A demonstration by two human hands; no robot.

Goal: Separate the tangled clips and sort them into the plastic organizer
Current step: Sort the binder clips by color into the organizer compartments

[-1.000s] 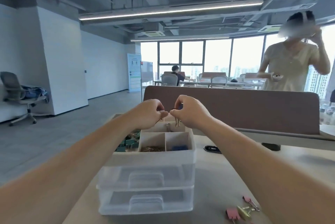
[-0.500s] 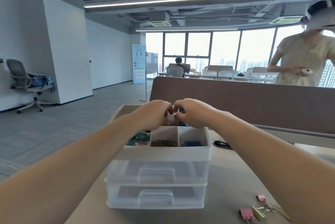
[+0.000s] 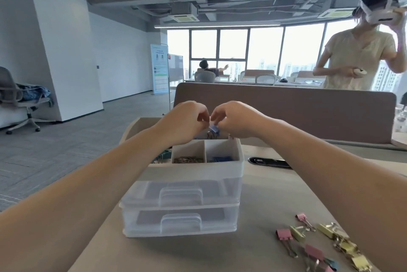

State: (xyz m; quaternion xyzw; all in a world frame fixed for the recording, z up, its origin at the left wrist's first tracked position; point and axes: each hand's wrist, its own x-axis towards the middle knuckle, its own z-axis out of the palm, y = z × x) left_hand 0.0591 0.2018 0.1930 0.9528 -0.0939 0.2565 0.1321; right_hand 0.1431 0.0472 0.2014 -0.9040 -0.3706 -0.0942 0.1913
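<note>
Hovering over the back part of the plastic organizer (image 3: 193, 169), the person's two hands meet fingertip to fingertip. The left hand (image 3: 187, 123) has its fingers curled in tight, thumb and forefinger drawn together at the tip. The right hand (image 3: 234, 121) is curled the same way. Both pinch a small blue clip (image 3: 214, 129), which hangs in the air between them just above the open top tray. From where I look, something metallic dangles right under that clip, but it is too small to make out.

The organizer stands on the tabletop (image 3: 275, 194), with its two clear drawers (image 3: 180, 193) pushed in at the front. In the top tray, the middle compartment holds a heap of brownish paper clips (image 3: 187, 159). The compartment to its right holds blue clips (image 3: 220, 159), and green clips (image 3: 163, 155) show at the left, half hidden by the left forearm.

A cluster of loose binder clips (image 3: 319, 243), pink and yellow with one bluish, lies on the tabletop near the right forearm, well apart from the organizer. A flat black object (image 3: 269, 162) lies just right of the tray. Behind a brown partition (image 3: 297, 113) stands another person wearing a white headset (image 3: 378, 13).
</note>
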